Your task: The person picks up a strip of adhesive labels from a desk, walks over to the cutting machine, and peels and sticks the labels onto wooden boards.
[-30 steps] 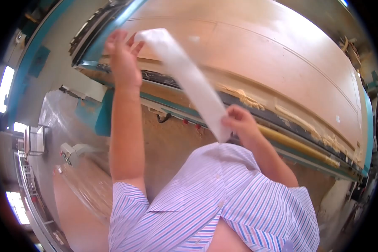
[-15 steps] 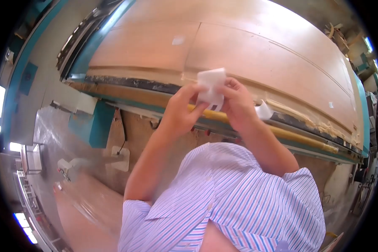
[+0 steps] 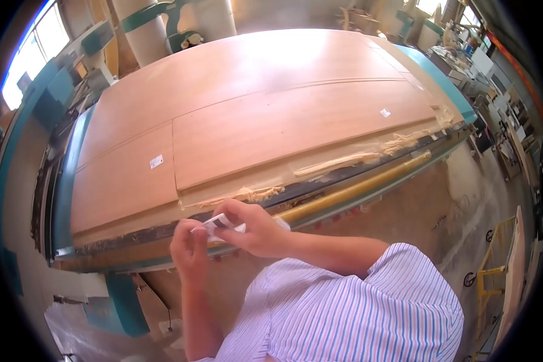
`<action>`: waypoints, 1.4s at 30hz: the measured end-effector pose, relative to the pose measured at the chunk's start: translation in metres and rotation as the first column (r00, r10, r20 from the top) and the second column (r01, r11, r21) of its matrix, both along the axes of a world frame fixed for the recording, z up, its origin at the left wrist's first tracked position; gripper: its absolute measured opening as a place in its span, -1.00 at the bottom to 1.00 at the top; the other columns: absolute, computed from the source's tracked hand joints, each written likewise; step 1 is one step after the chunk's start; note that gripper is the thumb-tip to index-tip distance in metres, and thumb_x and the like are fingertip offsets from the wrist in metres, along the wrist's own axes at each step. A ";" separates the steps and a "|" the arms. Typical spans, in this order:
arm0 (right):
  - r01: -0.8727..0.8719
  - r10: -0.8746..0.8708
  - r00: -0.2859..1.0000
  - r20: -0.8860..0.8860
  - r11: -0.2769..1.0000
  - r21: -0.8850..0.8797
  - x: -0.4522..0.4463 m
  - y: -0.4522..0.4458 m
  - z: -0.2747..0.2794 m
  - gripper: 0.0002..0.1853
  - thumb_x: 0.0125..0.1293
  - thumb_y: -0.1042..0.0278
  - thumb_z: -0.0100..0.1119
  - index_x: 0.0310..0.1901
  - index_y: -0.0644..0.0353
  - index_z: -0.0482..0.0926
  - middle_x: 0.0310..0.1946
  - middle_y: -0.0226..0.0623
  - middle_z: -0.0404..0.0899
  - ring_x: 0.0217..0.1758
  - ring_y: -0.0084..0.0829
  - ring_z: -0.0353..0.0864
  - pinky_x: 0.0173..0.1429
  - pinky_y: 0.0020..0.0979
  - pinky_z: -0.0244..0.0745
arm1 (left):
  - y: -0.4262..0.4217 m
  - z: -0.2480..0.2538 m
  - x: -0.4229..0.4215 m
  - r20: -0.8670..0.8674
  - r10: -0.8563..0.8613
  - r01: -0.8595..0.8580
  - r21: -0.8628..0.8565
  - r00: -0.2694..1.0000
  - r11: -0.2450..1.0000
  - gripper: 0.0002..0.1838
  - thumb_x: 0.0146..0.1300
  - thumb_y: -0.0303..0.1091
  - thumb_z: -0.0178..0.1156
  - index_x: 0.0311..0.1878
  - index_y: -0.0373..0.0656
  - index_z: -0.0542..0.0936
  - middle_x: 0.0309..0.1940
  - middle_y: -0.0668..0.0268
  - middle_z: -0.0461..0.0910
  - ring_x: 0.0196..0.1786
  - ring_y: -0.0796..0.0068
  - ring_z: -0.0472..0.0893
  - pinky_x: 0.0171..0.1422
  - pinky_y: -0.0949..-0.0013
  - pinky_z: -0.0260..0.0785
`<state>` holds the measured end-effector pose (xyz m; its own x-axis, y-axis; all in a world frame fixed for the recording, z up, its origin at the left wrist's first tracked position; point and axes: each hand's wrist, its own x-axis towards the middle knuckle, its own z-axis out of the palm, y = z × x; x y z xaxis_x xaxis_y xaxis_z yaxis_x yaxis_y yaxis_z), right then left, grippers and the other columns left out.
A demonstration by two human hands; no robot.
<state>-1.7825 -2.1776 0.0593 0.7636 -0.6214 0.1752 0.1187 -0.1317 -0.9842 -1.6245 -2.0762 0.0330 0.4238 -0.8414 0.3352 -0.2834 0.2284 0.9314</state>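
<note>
My left hand [image 3: 190, 246] is closed, thumb and fingers pinching one end of a white strip of labels [image 3: 218, 222] with dark print. My right hand [image 3: 254, 230] grips the same strip from the other side, its fingers curled over it. A loose white tail of the strip [image 3: 282, 224] shows behind the right wrist. Both hands are above the front edge of a machine bed bearing wood panels. A small printed label [image 3: 156, 161] is on the left panel [image 3: 120, 175], and another label [image 3: 385, 113] lies on the larger right panel [image 3: 283, 133].
Along the bed's front edge are torn wood shavings [image 3: 338, 163] and a long yellow tube [image 3: 344, 194]. A teal box [image 3: 116, 304] is below at left. On the right stands a yellow wheeled cart [image 3: 490, 274]. Large pale cylinders [image 3: 208, 18] rise behind the bed.
My view has swung up, showing more of the bed and room. The hands appear lower and further left, and the label strip, earlier upright and broad to view, is now turned narrow between them.
</note>
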 end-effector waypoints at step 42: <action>0.655 -0.631 0.756 -0.175 0.729 0.198 -0.138 -0.560 -0.126 -0.88 0.34 0.50 0.21 -0.13 0.20 0.51 -0.29 -0.40 0.57 -0.29 -0.62 0.54 -0.24 -0.54 0.46 | -0.236 -0.021 -0.018 -0.120 0.292 0.040 0.963 0.949 0.268 -0.75 0.38 -0.28 0.15 -0.37 -0.23 0.54 -0.58 0.48 0.46 -0.44 0.68 0.41 -0.39 0.45 0.28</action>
<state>-1.9200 -2.7374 -0.0668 0.1708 -0.9814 -0.0879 0.0008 0.0893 -0.9960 -1.6425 -2.3119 0.0118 0.4737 -0.4099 -0.7795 0.0318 -0.8766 0.4802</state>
